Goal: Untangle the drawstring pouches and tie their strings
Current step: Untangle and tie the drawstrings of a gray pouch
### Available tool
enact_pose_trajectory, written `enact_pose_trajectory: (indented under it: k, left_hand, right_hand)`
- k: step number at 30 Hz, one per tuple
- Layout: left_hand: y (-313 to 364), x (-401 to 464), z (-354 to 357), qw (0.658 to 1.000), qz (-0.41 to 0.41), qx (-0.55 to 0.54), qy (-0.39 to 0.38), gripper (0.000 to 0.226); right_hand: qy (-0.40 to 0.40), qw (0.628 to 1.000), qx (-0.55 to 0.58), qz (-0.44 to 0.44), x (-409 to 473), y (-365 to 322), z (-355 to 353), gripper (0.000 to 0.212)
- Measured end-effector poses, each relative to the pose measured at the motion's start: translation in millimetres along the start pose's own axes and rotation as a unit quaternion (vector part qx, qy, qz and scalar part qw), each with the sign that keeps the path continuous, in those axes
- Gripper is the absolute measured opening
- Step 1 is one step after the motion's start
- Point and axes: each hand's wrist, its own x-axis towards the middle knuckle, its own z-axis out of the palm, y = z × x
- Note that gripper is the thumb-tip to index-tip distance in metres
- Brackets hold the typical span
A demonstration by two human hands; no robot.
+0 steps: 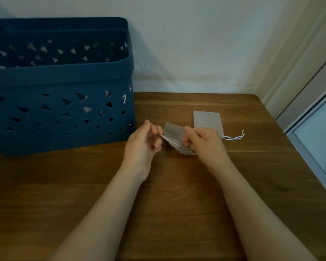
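A small grey drawstring pouch point(173, 133) is held above the wooden table point(177, 185) between both hands. My left hand point(142, 143) pinches its white strings point(170, 141) and draws them out to the left. My right hand point(202, 143) grips the gathered neck of that pouch. A second grey pouch point(207, 120) lies flat on the table behind my right hand, its white strings point(233, 137) trailing to the right.
A large dark blue plastic basket point(60, 87) with triangular cut-outs stands on the table at the left, close to my left hand. A white wall runs along the far edge. The table's right edge lies near a window frame point(309, 147).
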Motion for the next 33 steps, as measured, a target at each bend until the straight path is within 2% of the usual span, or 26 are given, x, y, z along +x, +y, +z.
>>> enact_pose_trajectory:
  k: [3,5,9,12,14,16,18,20,22,25,27,28,30,33]
  left_hand:
    - [-2,-6,2,0.99,0.06,0.13,-0.007,0.041]
    - [-3,-8,3,0.982,0.079,0.169,-0.012,0.041]
    - [-2,-8,5,0.992,0.041,0.119,-0.004,0.037]
    - [-4,-7,5,0.997,0.015,0.072,-0.023,0.029]
    - [-6,-7,6,0.998,0.006,0.052,-0.046,0.032]
    - [-7,-9,7,0.995,-0.001,0.074,-0.064,0.043]
    - [-8,-10,9,0.988,-0.02,0.133,-0.077,0.046]
    - [-13,-10,10,0.964,-0.004,0.249,-0.089,0.034]
    - [-18,-9,10,0.935,0.05,0.338,-0.097,0.021]
    - [-21,-8,8,0.917,0.089,0.374,-0.105,0.012]
    - [-21,-7,6,0.909,0.106,0.391,-0.099,0.015]
    - [-21,-6,6,0.912,0.109,0.386,-0.091,0.017]
    - [-22,-6,8,0.938,0.083,0.33,-0.066,0.021]
    - [-18,-7,11,0.978,-0.035,0.201,-0.035,0.024]
  right_hand:
    - [-0.034,0.995,-0.067,-0.07,-1,3,8,0.024]
    - [-0.072,0.986,-0.103,-0.11,-2,6,11,0.025]
    - [-0.127,0.953,-0.213,-0.174,0,8,12,0.019]
    - [-0.145,0.937,-0.261,-0.18,1,7,13,0.012]
    - [-0.136,0.952,-0.222,-0.161,0,8,14,0.01]
    - [-0.109,0.982,-0.107,-0.109,-2,8,13,0.014]
    - [-0.089,0.994,0.032,-0.044,-2,5,10,0.019]
    - [-0.076,0.99,0.12,-0.006,-3,2,7,0.021]
    - [-0.068,0.986,0.153,0.003,-3,-1,5,0.022]
    - [-0.072,0.987,0.145,-0.006,-4,0,6,0.023]
    - [-0.078,0.987,0.143,-0.005,-3,1,8,0.023]
    - [-0.076,0.986,0.145,-0.003,-3,2,9,0.023]
    - [-0.061,0.988,0.143,0.003,-2,2,9,0.022]
    - [-0.043,0.992,0.12,0.023,0,5,8,0.021]
